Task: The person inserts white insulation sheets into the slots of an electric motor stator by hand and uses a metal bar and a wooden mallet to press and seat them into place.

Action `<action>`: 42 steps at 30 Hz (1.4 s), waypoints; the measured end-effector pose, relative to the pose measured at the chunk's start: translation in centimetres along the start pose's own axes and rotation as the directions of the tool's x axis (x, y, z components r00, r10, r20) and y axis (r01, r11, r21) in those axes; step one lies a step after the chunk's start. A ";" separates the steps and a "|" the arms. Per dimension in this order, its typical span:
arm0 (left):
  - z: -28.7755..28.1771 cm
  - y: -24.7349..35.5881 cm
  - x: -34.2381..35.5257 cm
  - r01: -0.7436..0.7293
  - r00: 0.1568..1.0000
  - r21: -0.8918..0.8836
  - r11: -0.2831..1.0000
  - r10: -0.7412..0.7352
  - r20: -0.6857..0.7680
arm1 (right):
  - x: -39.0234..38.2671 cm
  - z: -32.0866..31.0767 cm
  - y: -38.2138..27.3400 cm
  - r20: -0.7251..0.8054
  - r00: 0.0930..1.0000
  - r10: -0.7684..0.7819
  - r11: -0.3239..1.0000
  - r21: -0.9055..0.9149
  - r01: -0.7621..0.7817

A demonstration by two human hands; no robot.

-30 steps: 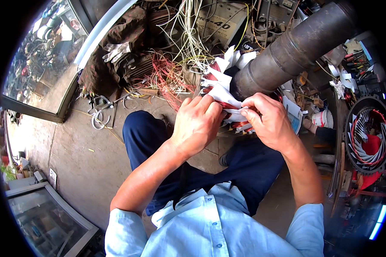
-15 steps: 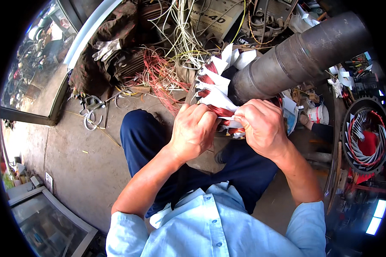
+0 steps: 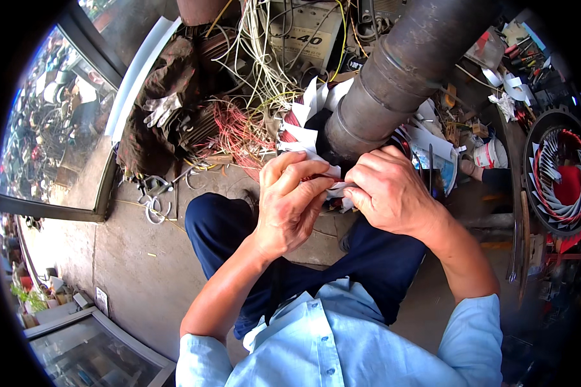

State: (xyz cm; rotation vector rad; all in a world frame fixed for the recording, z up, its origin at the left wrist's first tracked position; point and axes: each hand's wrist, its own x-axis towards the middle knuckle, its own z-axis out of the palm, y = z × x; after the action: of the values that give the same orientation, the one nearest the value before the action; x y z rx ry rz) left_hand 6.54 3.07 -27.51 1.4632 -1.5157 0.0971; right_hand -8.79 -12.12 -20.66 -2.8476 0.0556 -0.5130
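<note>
Between my knees stands a ring of red copper windings [image 3: 289, 134] with white paper slips [image 3: 308, 138] sticking up from it, as in a motor stator. A thick dark metal cylinder [image 3: 384, 87] slants up out of its middle. My left hand [image 3: 289, 203] is at the near edge of the ring, fingers curled and fingertips against the paper and wire. Just opposite, my right hand [image 3: 394, 193] pinches thumb to forefinger over a small thing at the ring's edge. What lies between the fingertips of either hand is too small and covered to name.
Loose red wire [image 3: 235, 132] and white cables [image 3: 258, 64] lie tangled beyond the ring at left. Another wound stator [image 3: 557, 177] with a red centre stands at far right. A glass-paned frame [image 3: 58, 129] is at left. Tools and a white tub [image 3: 490, 155] lie at right.
The whole view has shifted, with the cylinder now further left and higher. My left fingers have loosened from a tight fist-like pinch and spread a little; my right hand keeps pinching.
</note>
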 end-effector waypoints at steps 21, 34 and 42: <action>0.4 -0.1 -2.2 0.200 0.936 -0.183 0.962 -0.243 -0.254 | -0.5 2.9 0.2 -0.270 0.960 -0.069 0.995 -0.084 0.048; -1.3 -4.0 -0.4 0.515 0.826 -0.606 0.606 -0.541 0.161 | 2.9 1.2 -4.1 0.006 0.959 0.282 0.958 -0.048 -0.281; -2.8 -3.1 2.3 0.554 0.830 -0.422 0.718 -0.516 0.212 | 3.5 1.0 -4.5 0.026 0.958 0.286 0.958 -0.033 -0.285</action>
State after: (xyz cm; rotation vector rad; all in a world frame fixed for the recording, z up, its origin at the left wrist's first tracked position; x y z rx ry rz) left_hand 11.11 2.38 -26.28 1.4493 -1.0099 -0.6509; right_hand -5.17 -7.85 -19.27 -2.8061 0.4647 -0.4087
